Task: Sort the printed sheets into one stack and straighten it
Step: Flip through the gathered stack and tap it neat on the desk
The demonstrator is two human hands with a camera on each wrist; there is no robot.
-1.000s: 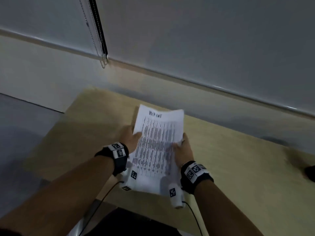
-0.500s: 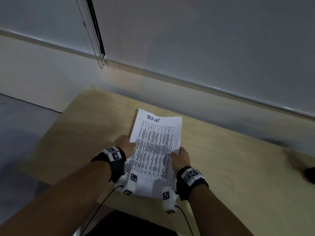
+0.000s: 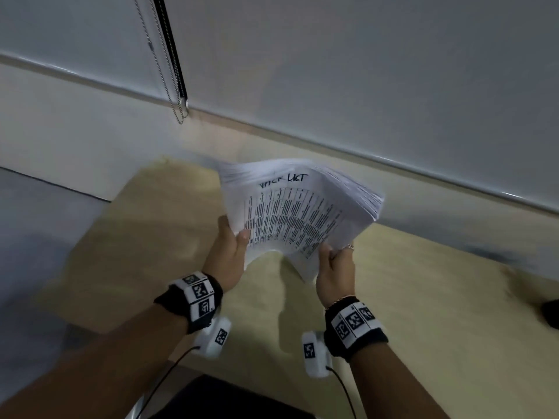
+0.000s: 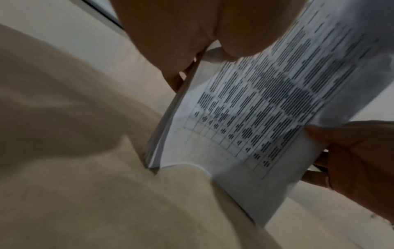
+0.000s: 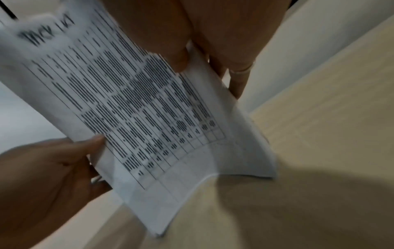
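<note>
A stack of printed sheets (image 3: 296,213) with a handwritten heading and a table on its top page is held in the air above the light wooden table (image 3: 423,297). The stack bows upward in the middle and its far edges fan out. My left hand (image 3: 230,252) grips its left edge, thumb on top. My right hand (image 3: 334,264) grips its right edge, thumb on top, a ring on one finger. In the left wrist view the stack (image 4: 255,104) has its thumb (image 4: 241,38) pressed on the page. In the right wrist view the sheets (image 5: 136,104) are pinched under the thumb (image 5: 170,50).
The table's far edge meets a pale wall with a window blind above; a bead chain (image 3: 163,71) hangs at the left. A dark object (image 3: 552,313) lies at the table's right edge. A dark shape (image 3: 230,400) sits below the table's near edge.
The stack lay flat on the table between my hands; now both hands have lifted it off the surface and away from me, and it bends upward with its far edges fanned.
</note>
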